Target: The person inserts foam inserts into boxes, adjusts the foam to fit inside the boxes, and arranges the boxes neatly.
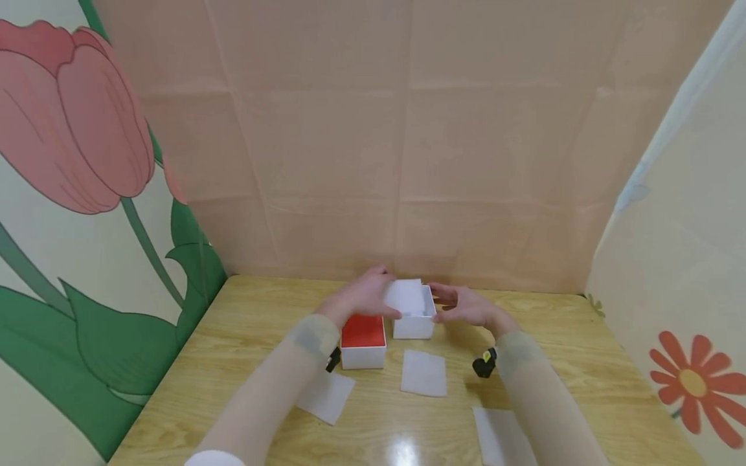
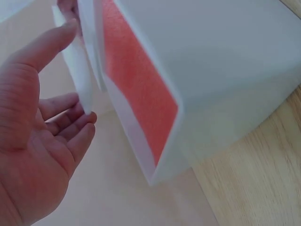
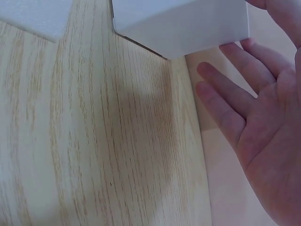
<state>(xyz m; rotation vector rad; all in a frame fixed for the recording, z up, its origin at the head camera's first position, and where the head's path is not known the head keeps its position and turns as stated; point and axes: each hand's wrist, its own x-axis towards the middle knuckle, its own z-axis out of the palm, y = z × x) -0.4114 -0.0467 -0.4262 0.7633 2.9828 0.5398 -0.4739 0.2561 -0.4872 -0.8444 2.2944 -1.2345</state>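
My left hand (image 1: 364, 294) pinches a thin white foam sheet (image 1: 406, 294) by its edges, thumb on one side and fingers on the other. The sheet lies over the opening of a small white box (image 1: 414, 328) near the table's back edge. At that box's right side, my right hand (image 1: 469, 307) touches the corners with thumb and fingertips; its fingers are nearly straight in the right wrist view (image 3: 268, 103). Directly left of it stands another white box (image 1: 362, 358) with a red surface inside, below my left wrist. What the white box holds is hidden by the sheet.
Flat white sheets lie on the wooden table: one in front of the boxes (image 1: 423, 373), one partly under my left forearm (image 1: 329, 398), one by my right forearm (image 1: 501, 437). A pinkish-tan backdrop (image 1: 402, 162) rises behind the table; flower-printed panels stand at both sides.
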